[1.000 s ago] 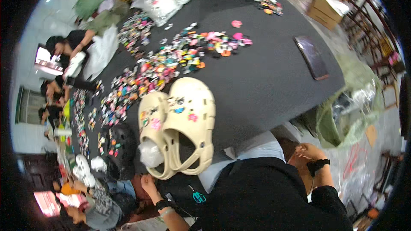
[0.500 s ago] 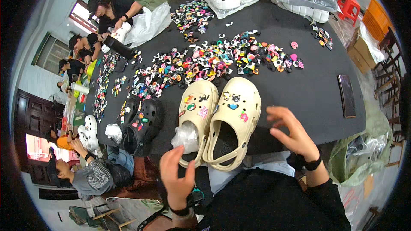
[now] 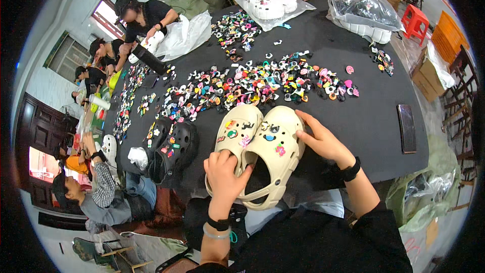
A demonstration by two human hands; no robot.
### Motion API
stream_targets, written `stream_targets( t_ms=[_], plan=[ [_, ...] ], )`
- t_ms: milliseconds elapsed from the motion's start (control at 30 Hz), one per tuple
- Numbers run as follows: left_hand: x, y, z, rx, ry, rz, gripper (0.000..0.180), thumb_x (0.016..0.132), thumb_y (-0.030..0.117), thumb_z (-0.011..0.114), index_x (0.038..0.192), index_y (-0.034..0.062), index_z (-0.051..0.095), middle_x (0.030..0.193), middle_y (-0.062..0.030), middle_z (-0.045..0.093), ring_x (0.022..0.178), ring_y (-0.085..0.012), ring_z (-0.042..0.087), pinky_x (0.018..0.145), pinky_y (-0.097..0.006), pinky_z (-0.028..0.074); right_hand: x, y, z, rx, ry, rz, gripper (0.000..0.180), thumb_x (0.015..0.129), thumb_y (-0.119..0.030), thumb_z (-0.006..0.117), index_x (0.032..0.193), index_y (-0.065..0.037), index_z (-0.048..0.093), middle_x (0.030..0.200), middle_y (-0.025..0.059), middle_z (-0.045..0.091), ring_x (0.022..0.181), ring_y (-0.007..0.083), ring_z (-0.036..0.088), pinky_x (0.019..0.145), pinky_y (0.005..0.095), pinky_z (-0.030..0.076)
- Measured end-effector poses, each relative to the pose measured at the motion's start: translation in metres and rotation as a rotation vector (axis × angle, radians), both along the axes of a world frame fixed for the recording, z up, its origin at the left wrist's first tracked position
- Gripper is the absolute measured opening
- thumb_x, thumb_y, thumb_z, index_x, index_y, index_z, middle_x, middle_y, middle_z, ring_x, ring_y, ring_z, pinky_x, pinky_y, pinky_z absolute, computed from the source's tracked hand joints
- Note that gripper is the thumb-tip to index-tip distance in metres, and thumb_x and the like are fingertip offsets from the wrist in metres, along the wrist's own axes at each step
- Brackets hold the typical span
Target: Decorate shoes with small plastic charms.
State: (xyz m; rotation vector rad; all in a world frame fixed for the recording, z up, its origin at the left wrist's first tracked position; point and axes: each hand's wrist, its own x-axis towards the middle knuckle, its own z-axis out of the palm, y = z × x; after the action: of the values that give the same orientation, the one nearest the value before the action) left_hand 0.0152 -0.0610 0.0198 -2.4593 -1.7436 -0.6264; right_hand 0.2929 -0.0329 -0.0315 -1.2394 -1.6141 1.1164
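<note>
Two cream clogs with colourful charms stand side by side in front of me, toes away: a left clog (image 3: pixel 235 127) and a right clog (image 3: pixel 285 156). My left hand (image 3: pixel 222 174) is at the left clog's opening, its fingers curled down into it. What those fingertips hold is hidden, and the clear plastic wad seen there earlier no longer shows. Against the outer side of the right clog's toe rests my right hand (image 3: pixel 326 139), its fingers stretched out. Beyond the toes lies a long pile of loose shoe charms (image 3: pixel 242 85).
Black clogs (image 3: pixel 178 144) with charms stand left, beside a clear plastic wad (image 3: pixel 138 156). A phone (image 3: pixel 406 128) lies at right. Bagged white clogs (image 3: pixel 270 6) and a bagged black pair (image 3: pixel 361 7) are at the far edge. Co-workers (image 3: pixel 144 17) work along the left.
Both hands have moved in to the cream clogs, the left into the left clog's opening and the right onto the right clog's side. The clogs now lean closer together.
</note>
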Motion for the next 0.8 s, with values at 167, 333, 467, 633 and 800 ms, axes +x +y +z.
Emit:
stream_targets(
  t_ms=[167,333,467,633,800],
  plan=[
    [-0.022,0.01,0.012,-0.016,-0.014,-0.217,0.025,0.061,0.021,0.077,0.077,0.0059,0.065,0.092,-0.0033,0.059,0.093,-0.0258,0.05,0.082,-0.041,0.034,-0.007,-0.037,0.004,0.115,-0.149,-0.04,0.07,0.087,-0.03,0.066,0.141,0.0,0.032,0.117,0.023,0.051,0.104,0.0348,0.055,0.092,0.0402,0.045],
    [-0.053,0.021,0.022,-0.12,-0.024,-0.394,0.024,0.061,0.015,0.073,0.083,0.0065,0.069,0.099,-0.0049,0.06,0.101,-0.0274,0.05,0.091,-0.041,0.032,-0.001,-0.074,0.009,0.023,0.012,-0.081,0.076,0.084,-0.028,0.071,0.142,0.0,0.031,0.107,0.0187,0.054,0.091,0.027,0.061,0.076,0.0354,0.053],
    [-0.068,0.03,0.032,-0.257,-0.035,-0.536,0.02,0.061,0.004,0.067,0.081,0.0032,0.065,0.101,-0.0068,0.061,0.105,-0.0299,0.051,0.096,-0.044,0.035,-0.018,-0.086,0.022,-0.241,-0.036,0.335,0.075,0.082,-0.031,0.073,0.138,0.001,0.035,0.1,0.017,0.062,0.083,0.0249,0.065,0.072,0.0353,0.054],
    [-0.05,0.058,0.047,-0.175,0.044,-0.572,0.022,0.066,-0.003,0.058,0.087,0.0035,0.063,0.101,-0.0052,0.062,0.111,-0.0277,0.051,0.098,-0.044,0.035,-0.068,-0.101,-0.009,-0.125,0.138,0.406,0.067,0.087,-0.023,0.067,0.138,0.002,0.033,0.106,0.0212,0.058,0.089,0.0273,0.064,0.08,0.0366,0.053],
    [-0.06,0.08,0.047,-0.16,0.146,-0.473,0.029,0.066,-0.003,0.063,0.093,0.0078,0.064,0.112,-0.0047,0.058,0.118,-0.0275,0.046,0.101,-0.042,0.029,-0.095,-0.092,-0.029,0.037,0.125,0.378,0.068,0.086,-0.02,0.068,0.137,0.007,0.031,0.104,0.0204,0.057,0.09,0.0257,0.062,0.079,0.0355,0.053]
  ],
)
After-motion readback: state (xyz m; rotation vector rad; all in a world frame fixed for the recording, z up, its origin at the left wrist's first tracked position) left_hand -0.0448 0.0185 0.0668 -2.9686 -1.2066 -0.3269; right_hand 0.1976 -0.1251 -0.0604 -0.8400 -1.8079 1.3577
